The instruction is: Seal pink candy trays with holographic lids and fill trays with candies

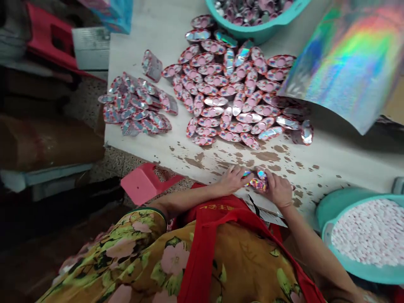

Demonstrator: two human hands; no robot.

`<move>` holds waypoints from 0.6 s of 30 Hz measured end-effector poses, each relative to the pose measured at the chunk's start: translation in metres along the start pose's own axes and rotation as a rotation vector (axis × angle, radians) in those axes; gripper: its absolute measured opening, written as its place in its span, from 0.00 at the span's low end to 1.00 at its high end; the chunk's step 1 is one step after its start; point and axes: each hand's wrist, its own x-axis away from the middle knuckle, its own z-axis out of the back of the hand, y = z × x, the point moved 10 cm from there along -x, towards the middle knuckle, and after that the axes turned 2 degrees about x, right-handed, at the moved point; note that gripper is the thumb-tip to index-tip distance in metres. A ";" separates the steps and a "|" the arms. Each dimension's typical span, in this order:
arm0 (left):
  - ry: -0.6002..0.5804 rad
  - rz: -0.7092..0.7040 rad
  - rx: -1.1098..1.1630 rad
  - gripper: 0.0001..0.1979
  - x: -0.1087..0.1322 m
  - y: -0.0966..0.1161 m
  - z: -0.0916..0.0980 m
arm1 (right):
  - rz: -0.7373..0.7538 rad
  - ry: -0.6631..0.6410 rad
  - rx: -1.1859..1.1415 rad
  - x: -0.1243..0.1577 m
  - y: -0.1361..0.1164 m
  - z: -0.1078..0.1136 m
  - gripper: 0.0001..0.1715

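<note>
Pinching a shiny packet point(259, 184) with the fingers of my left hand point(232, 179) and right hand point(280, 189), I see clustered pouches point(231, 89) at twelve o'clock, a teal tub point(350, 268) at four

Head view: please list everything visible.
Table: one, white, centre.
Packs: dozens, pink and silver, across table.
Held item: one, multicoloured, lower centre.
Basins: two, teal, top and right.
Shiny pieces: many, silvery, top basin.
Small pieces: many, whitish, right basin.
Sheet: one, iridescent, upper right.
Stool: one, pink, left.
Plastic item: one, red, upper left.
Printed box: one, blue, upper left.
Carton: one, brown, left.
Clutter: uncountable, dark, far left.
Apron: one, red, bottom.
Shirt: one, mustard, bottom.
Left hand, right hand: two, bare, on held item.
</note>
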 end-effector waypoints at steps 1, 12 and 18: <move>-0.016 0.035 0.009 0.23 0.023 -0.014 -0.002 | 0.043 -0.017 -0.010 -0.007 -0.026 0.000 0.42; -0.052 0.762 0.036 0.29 0.245 -0.262 0.007 | 0.406 -0.148 -0.074 -0.170 -0.339 0.037 0.47; 0.175 0.890 0.068 0.33 0.309 -0.394 0.032 | 0.530 -0.019 -0.153 -0.257 -0.444 0.072 0.42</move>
